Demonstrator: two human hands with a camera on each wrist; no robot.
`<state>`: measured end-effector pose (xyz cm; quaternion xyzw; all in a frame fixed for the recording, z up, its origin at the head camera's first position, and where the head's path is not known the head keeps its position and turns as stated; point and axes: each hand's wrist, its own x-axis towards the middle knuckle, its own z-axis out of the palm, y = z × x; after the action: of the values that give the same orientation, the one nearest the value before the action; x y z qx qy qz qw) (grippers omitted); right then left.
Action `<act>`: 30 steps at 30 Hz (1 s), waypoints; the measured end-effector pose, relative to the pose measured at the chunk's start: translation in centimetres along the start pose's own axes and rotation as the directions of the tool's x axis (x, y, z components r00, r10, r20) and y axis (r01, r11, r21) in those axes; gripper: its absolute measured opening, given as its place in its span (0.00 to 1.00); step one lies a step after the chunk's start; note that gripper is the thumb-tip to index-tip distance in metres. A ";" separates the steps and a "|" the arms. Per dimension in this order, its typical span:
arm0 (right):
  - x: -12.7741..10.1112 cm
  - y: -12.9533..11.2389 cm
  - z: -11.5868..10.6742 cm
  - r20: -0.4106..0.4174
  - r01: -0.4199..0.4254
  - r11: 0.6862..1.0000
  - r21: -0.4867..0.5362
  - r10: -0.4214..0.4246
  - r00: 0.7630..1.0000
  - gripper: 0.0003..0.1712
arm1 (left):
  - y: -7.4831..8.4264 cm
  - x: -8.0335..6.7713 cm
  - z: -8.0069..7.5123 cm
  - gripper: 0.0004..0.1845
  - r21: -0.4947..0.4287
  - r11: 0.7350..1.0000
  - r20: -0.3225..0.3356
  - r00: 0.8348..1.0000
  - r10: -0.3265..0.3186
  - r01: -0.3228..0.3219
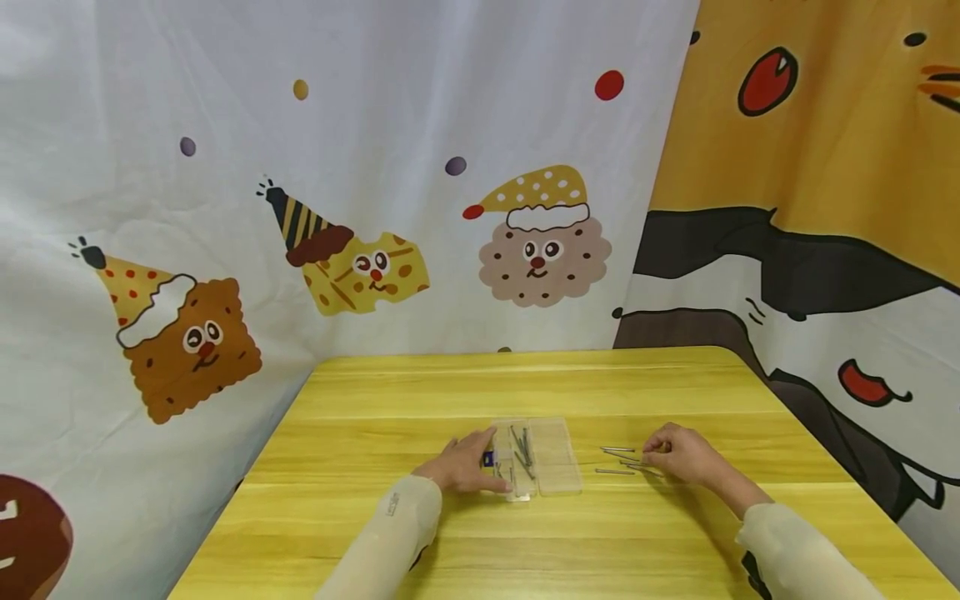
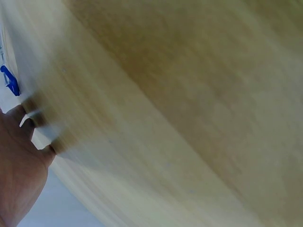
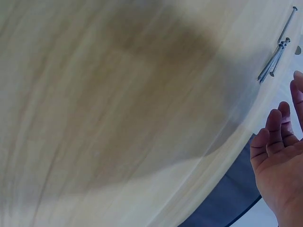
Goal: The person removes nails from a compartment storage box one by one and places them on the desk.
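Nails lie loose by my right hand, whose curled fingertips touch them; others sit in the box my left hand steadies, grip partly hidden.

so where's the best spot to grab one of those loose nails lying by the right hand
Probably mid-shank, pinched from above with thumb and forefinger. The nails lie flat on the table, thin and long, pointing left-right, so the fingers should close across the shank from the near and far sides. The right hand is already beside them.
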<state>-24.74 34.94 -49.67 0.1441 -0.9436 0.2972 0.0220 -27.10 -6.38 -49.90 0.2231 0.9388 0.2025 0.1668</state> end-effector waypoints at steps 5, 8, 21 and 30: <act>0.1 -0.6 -0.4 -0.002 -0.027 0.999 0.028 0.027 1.000 0.04 | 0.1 0.2 0.0 0.59 -0.002 1.000 0.002 1.000 0.006 -0.006; 0.4 -1.1 -0.6 -0.011 -0.032 0.999 0.031 0.032 0.999 0.07 | 0.1 0.2 -0.1 0.59 0.002 1.000 -0.004 1.000 0.009 -0.009; 2.4 -4.3 -0.1 -0.083 -0.064 0.992 0.107 0.073 0.994 0.14 | 0.3 0.2 -0.1 0.59 0.016 1.000 -0.007 1.000 0.004 -0.004; 4.0 -7.1 1.2 -0.151 -0.088 0.976 0.197 0.119 0.981 0.19 | 0.0 -0.2 0.0 0.60 0.001 1.000 -0.006 1.000 -0.009 0.009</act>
<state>-26.46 27.69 -46.29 0.0715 -0.9124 0.3971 0.0690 -26.93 -6.48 -49.89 0.2184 0.9404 0.2020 0.1648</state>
